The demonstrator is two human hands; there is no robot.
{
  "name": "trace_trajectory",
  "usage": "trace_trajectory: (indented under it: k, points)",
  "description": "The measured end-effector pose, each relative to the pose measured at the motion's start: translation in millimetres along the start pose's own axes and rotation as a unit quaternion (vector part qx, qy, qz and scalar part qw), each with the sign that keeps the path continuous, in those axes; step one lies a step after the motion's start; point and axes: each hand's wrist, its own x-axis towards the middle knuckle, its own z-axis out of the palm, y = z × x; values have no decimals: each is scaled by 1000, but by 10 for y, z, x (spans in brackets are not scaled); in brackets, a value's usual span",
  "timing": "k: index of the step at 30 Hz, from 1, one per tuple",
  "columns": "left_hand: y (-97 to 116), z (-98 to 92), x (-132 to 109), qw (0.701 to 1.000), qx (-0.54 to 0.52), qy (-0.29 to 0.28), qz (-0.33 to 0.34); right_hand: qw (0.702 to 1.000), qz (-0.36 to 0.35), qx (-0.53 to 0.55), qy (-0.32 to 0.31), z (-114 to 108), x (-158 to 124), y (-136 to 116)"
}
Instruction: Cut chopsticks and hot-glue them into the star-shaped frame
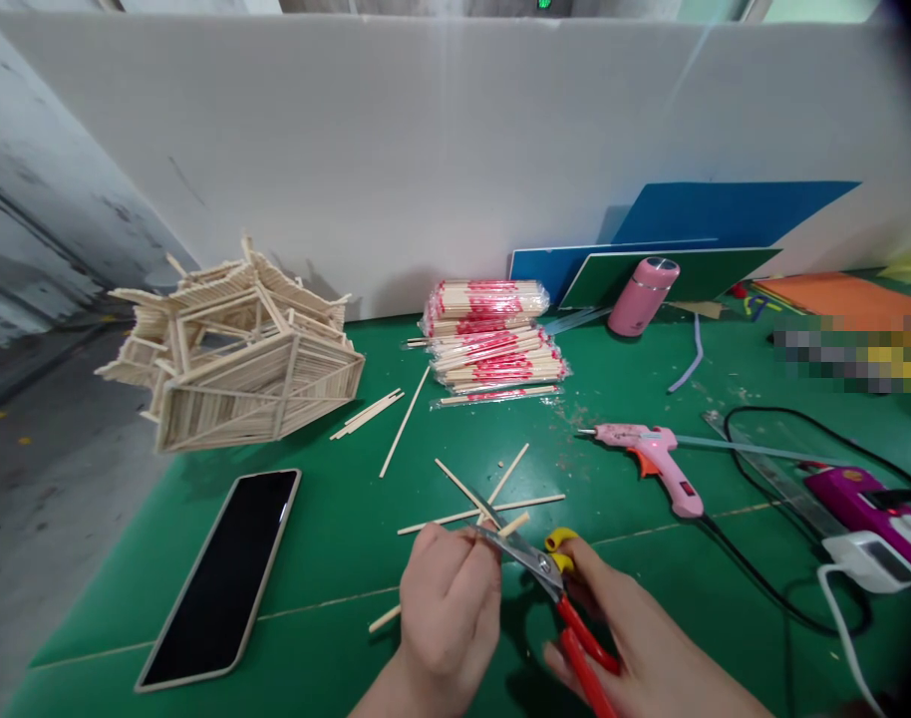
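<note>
Pinching a thin wooden stick (516, 523) in the left hand (448, 608), fingers and thumb closed tight on its middle, low over the near part of the green worktop (336, 538). Lying slantwise, long axis from lower left to upper right: near end poking out to the left of the hand, far end pointing up and right, toward the pink glue gun (650, 454). Gripping red-handled scissors (534, 560) in the right hand (642, 648), wrapped round the handles; blades aimed up and left, crossing the stick just beyond the left fingertips. Hands close together, not touching. Scattered just behind: loose sticks (441, 523). Farther back on the left: a stick-built model house (238, 349) overhanging the worktop edge, a dark smartphone (223, 573) lying flat in front of it. Centre back: wrapped chopstick bundles (492, 339), with a pink flask (642, 294) to their right.
</note>
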Motion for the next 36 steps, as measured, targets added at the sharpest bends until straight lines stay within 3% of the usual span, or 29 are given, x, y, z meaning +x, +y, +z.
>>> trace_trajectory:
  k: [14,23,36]
  points:
    - [-35,-9,9,998,-37,-46,-3,999,15,-41,15,-15,-20,59]
    - [-13,-13,-3,1000,-12,-21,17,1000,-6,-29,9,29,-22,35]
    - [0,-44,21,997,-62,-50,-8,998,12,-55,33,37,-36,87]
